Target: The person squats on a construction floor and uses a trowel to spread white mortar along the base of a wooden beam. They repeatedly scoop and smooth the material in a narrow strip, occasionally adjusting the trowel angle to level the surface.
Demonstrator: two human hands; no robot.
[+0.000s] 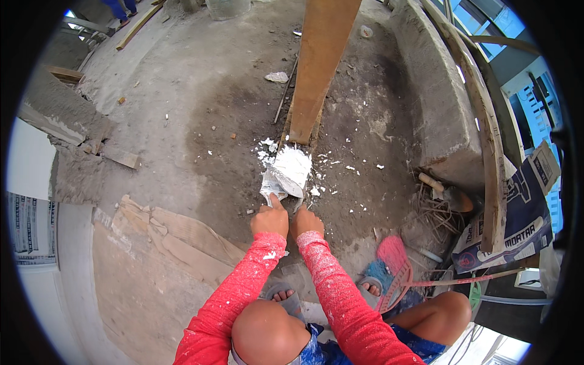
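A heap of wet white putty or plaster (294,160) sits at the lower end of an upright wooden board (321,67), with white crumbs scattered on the ground around it. My left hand (269,221) is closed around a flat scraper (268,185) smeared with white, its index finger stretched along it. Close beside it, my right hand (306,221) grips a trowel (289,184), whose grey rounded blade lies against the near side of the heap. Both handles are mostly hidden by my fingers. White specks dot my red sleeves.
Flattened brown paper (176,228) lies at left. On the right stand a low concrete wall (441,103), a long timber (486,134), a mortar bag (517,213) and a wooden-handled tool (431,182). A pink slipper (392,252) rests near my foot. Far left, another person's legs (118,9) show.
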